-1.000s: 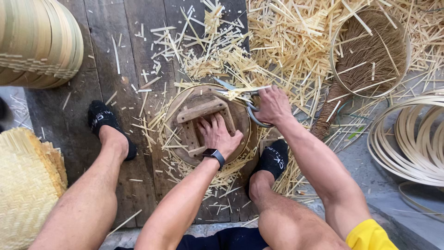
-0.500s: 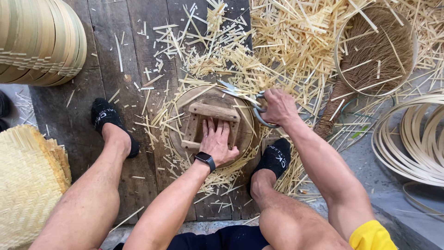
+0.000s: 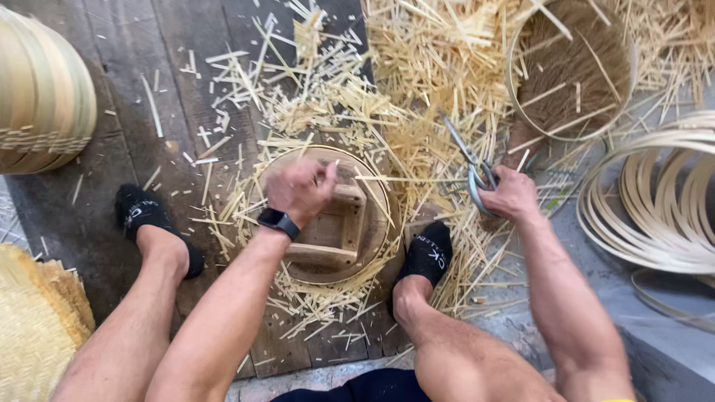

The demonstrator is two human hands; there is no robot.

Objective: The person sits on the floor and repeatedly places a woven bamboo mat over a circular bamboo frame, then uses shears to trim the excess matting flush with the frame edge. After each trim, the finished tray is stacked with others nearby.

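A round woven bamboo piece with a wooden frame [image 3: 339,237] lies on the plank floor between my feet. My left hand [image 3: 298,187], with a black watch on its wrist, rests on the far left part of it, fingers curled over the rim and the wooden bar. My right hand [image 3: 508,195] is off to the right of the piece, closed on the handles of metal shears [image 3: 468,162], whose blades point away over the bamboo offcuts.
Bamboo offcuts [image 3: 439,67] cover the floor ahead. A hoop with a brush-like bundle [image 3: 573,67] sits at top right, coiled bamboo strips [image 3: 663,201] at right, stacked woven baskets [image 3: 41,89] at top left, a woven mat [image 3: 37,327] at bottom left.
My right hand has drawn the shears away from the piece's rim to the right. My left hand has shifted from the near middle of the piece to its far left rim.
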